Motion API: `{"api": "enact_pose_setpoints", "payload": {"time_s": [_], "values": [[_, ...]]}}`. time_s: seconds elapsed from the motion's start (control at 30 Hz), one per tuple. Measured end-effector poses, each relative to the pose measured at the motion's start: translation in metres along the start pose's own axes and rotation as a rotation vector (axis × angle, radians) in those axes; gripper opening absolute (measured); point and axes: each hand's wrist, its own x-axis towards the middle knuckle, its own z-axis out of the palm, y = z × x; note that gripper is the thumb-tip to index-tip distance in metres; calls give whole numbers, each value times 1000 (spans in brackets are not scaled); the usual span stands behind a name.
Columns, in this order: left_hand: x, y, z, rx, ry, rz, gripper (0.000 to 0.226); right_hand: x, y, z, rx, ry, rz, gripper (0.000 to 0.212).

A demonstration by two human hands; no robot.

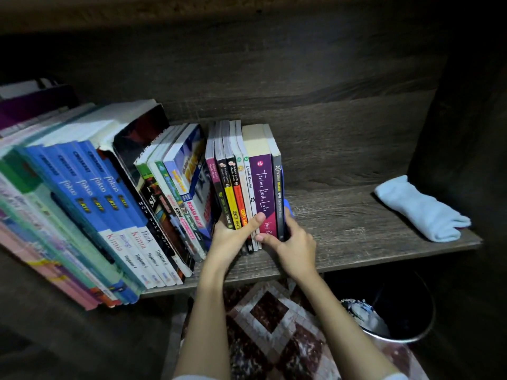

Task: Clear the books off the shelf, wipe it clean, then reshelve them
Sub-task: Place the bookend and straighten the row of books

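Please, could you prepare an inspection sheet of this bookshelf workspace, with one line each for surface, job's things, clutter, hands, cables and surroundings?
Surface: dark wooden shelf, bare on its right part.
Job's things: upright books stand near the middle; leaning books fill the left; a pale cloth lies at the right end.
Clutter: nothing seen.
Hands: left hand and right hand grip the upright books from either side, thumbs across the spines.
Cables: nothing seen.
Surroundings: patterned rug and a dark bin with crumpled waste, below the shelf.
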Motion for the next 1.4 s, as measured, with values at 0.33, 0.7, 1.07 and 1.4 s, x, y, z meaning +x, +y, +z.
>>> {"api": "enact_pose_setpoints", "payload": {"time_s": [0.33, 0.7, 1.07, 1.4], "values": [[-11, 3, -3, -290, -15, -62, 132, 1, -2, 3, -55, 9, 15, 90], [-15, 11, 5, -143, 6, 90, 57, -1, -3, 0, 17, -9, 19, 85], [-15, 7, 0, -173, -8, 83, 84, -4, -5, 1, -108, 0, 13, 88], [-16, 23, 3, -29, 151, 224, 47, -18, -23, 3, 117, -102, 8, 130]]}}
